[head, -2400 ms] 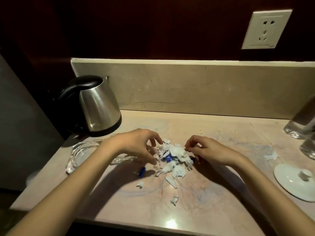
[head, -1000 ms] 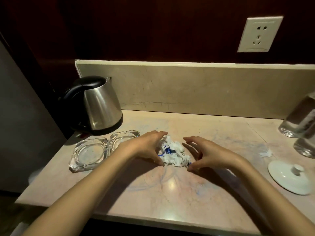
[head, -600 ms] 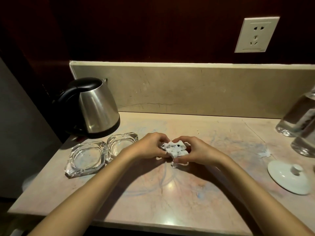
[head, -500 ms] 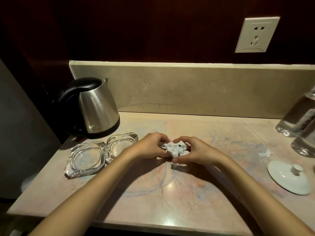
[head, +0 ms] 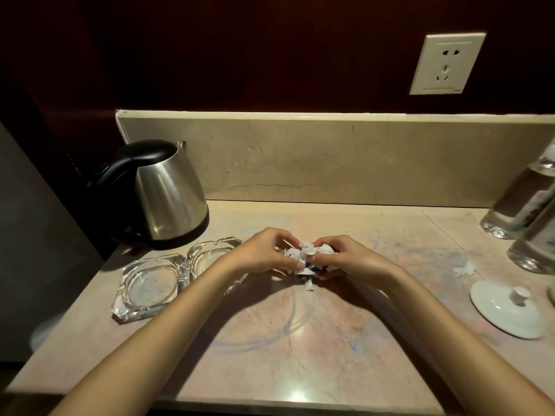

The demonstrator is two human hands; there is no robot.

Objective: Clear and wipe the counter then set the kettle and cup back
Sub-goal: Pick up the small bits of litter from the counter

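Both hands, left hand (head: 261,255) and right hand (head: 345,259), pinch the paper-scrap wad (head: 306,256) mid-counter (head: 270,355). One scrap (head: 308,286) lies loose below; a loose squeeze could shed more. Kettle (head: 162,193) rear-left, clear.

Left: kettle (head: 168,193) and ashtrays (head: 150,283) are blocking.
Right: bottles (head: 522,205) and lid (head: 507,310) are crowding the edge.
Near: bare desk (head: 270,340) is lying open.

Two glass ashtrays (head: 156,282) beside each other at left; wall socket (head: 446,63) above; two clear bottles (head: 524,205) at right.
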